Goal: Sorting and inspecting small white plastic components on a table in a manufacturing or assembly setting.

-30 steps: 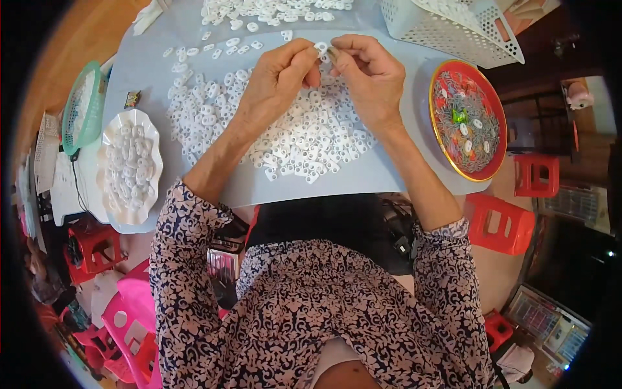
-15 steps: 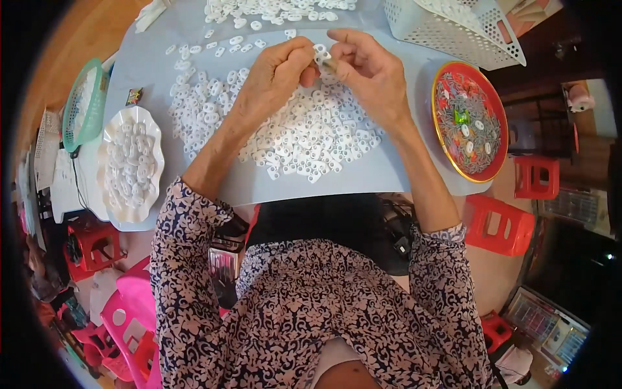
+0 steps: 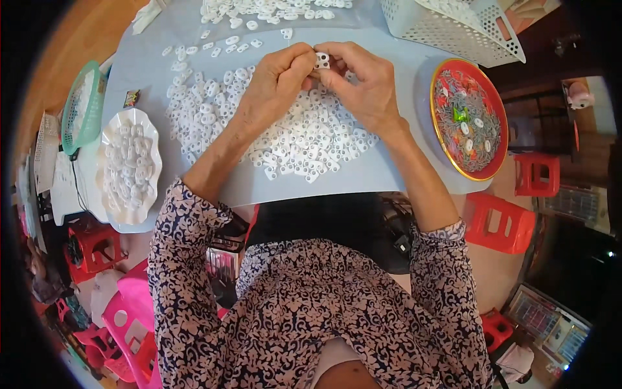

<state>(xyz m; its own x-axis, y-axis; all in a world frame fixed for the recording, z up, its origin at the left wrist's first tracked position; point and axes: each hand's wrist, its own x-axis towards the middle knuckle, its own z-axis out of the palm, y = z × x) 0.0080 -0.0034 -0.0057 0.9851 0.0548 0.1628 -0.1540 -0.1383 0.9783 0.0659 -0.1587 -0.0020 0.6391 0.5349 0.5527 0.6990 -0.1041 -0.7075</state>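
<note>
Above a heap of small white plastic pieces (image 3: 301, 146), my left hand (image 3: 280, 78) and my right hand (image 3: 366, 79) meet at the fingertips. Pinched between them is a small white two-holed plastic piece (image 3: 322, 61). Both hands have their fingers closed on it, the left with its fingers curled, the right with thumb and forefinger on the piece's right side. Whatever else lies inside the curled left fingers is hidden. The heap spreads over the light blue-grey table (image 3: 259, 188) beneath my wrists.
To the left stand a scalloped white dish (image 3: 157, 170) of assembled-looking white pieces and a green basket (image 3: 97, 113). At right lies a red, gold-rimmed tray (image 3: 501, 139) of grey screw-like parts. A white perforated basket (image 3: 440, 40) stands behind it. Red stools (image 3: 499, 223) flank the table.
My right fingers have drawn in, the raised forefinger closing down onto the white piece. The piece has turned so that its holes show more plainly.
</note>
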